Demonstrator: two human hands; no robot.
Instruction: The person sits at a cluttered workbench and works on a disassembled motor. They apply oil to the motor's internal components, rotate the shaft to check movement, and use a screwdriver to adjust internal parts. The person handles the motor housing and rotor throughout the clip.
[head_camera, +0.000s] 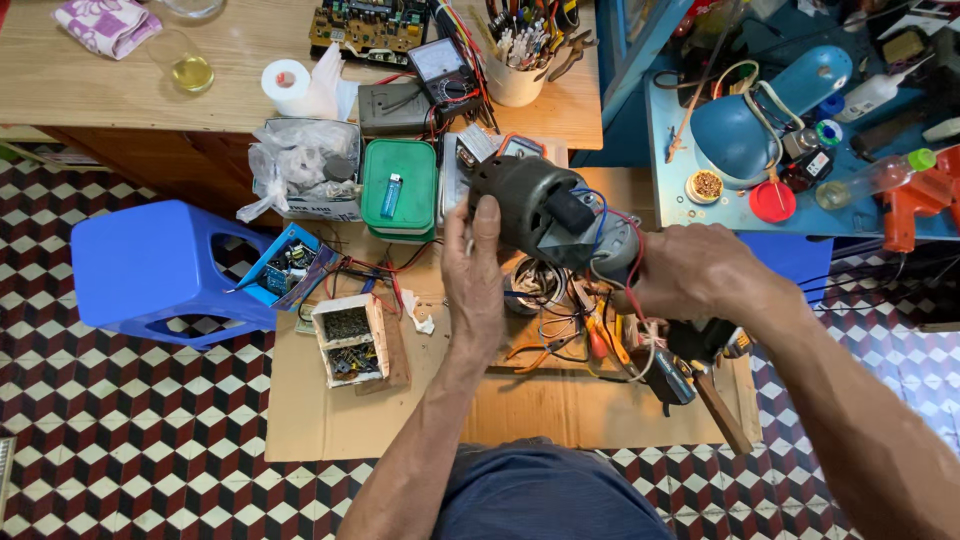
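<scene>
Hands held up a grey fan motor (540, 210) over the cardboard sheet (330, 410) on the floor. The left hand (474, 262) gripped its fat round end. The right hand (690, 275) was closed around its thin end. The motor lay sideways between them, touching both, with wires (630, 300) hanging down.

A motor (545, 210) is held between the left hand (472, 270) and right hand (690, 272), above the cardboard sheet (520, 410); a stool (160, 270) stands left of it.
</scene>
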